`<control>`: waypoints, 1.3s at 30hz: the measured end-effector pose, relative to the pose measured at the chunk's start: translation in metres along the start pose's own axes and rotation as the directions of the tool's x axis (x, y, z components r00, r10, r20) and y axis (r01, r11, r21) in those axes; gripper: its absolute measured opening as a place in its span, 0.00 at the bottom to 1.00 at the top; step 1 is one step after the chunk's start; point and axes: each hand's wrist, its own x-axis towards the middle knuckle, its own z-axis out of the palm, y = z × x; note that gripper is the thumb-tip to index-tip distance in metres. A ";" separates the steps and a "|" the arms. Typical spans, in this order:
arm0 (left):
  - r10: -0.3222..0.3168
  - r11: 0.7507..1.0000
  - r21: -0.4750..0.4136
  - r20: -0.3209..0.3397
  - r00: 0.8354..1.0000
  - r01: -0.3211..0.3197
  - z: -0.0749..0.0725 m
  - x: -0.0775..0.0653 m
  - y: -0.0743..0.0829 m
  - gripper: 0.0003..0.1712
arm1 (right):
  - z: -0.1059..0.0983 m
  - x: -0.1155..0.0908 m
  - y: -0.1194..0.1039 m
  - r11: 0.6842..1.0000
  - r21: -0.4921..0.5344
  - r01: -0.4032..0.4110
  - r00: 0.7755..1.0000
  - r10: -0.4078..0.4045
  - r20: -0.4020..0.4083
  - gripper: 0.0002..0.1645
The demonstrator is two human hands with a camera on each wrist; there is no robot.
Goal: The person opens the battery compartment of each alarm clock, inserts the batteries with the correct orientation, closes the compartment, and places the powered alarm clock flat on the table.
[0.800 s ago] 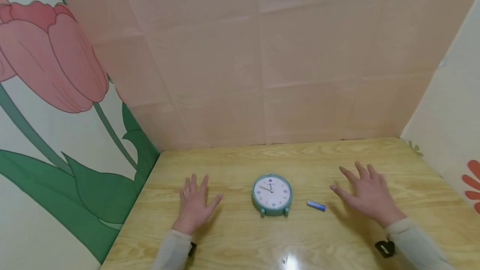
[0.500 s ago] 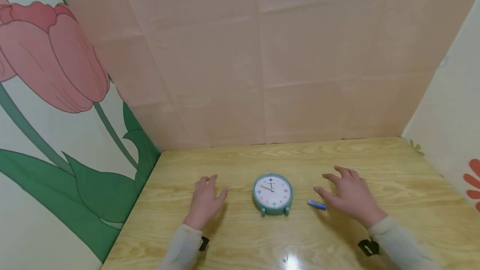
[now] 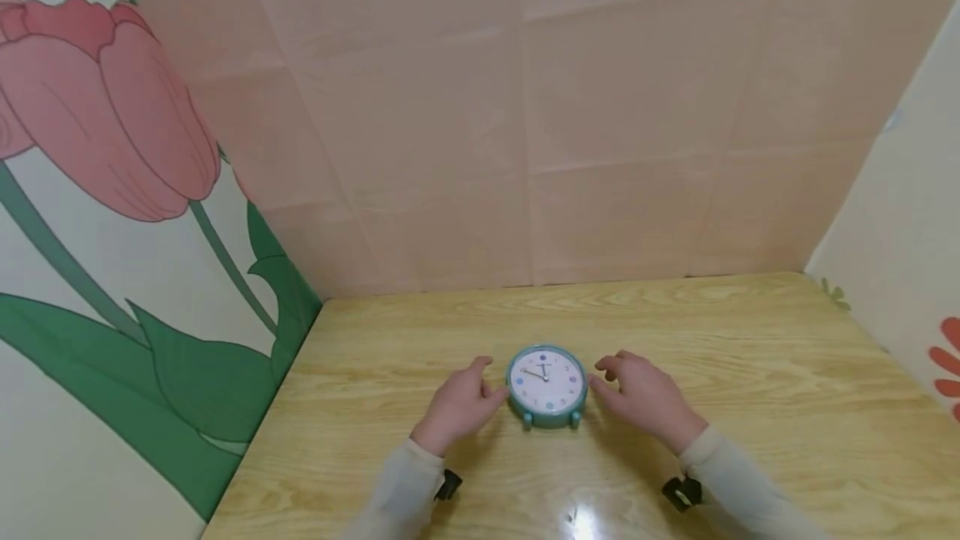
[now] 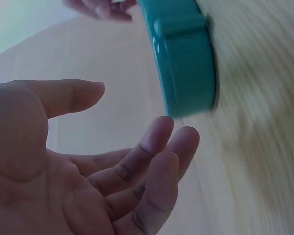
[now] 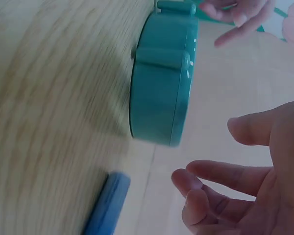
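Observation:
A round alarm clock [image 3: 547, 382] with a teal case, white face and two short feet lies face up on the wooden table. Close to its left side hovers my left hand [image 3: 461, 407], fingers loosely bent and holding nothing. My right hand [image 3: 645, 394] is on the clock's other side, fingers also relaxed, with nothing in its grasp. Gaps separate both hands from the teal case [image 4: 188, 63] in the wrist views. Beside the clock, a short blue stick [image 5: 108, 205] lies on the table in the right wrist view; in the head view my right hand hides it.
The wood-grain table [image 3: 360, 457] ends at a pinkish sheet-covered wall [image 3: 517, 148] behind. A wall with a tulip picture [image 3: 112, 115] borders the left side, and a pale wall [image 3: 907, 215] borders the right.
Both hands have moved inward from either side toward the clock, and their spread fingers have bent a little. The right hand now covers the blue stick in the head view. The clock stays put.

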 end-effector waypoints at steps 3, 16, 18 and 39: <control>-0.007 1.000 0.001 0.016 1.000 0.007 0.006 0.001 0.007 0.39 | 0.004 0.004 -0.006 0.998 0.040 -0.051 0.998 0.049 0.034 0.25; 0.080 0.997 -0.004 0.063 0.995 -0.080 0.024 0.011 0.008 0.44 | 0.018 0.009 -0.022 0.977 0.129 -0.170 0.984 0.161 0.080 0.32; 0.090 0.996 -0.018 0.063 0.994 -0.089 0.026 0.011 0.008 0.44 | 0.019 0.008 -0.023 0.977 0.133 -0.169 0.985 0.162 0.066 0.32; 0.082 0.981 -0.179 0.000 0.997 -0.080 0.034 0.008 0.003 0.40 | 0.029 -0.002 -0.026 0.953 0.242 -0.184 0.979 0.198 -0.036 0.29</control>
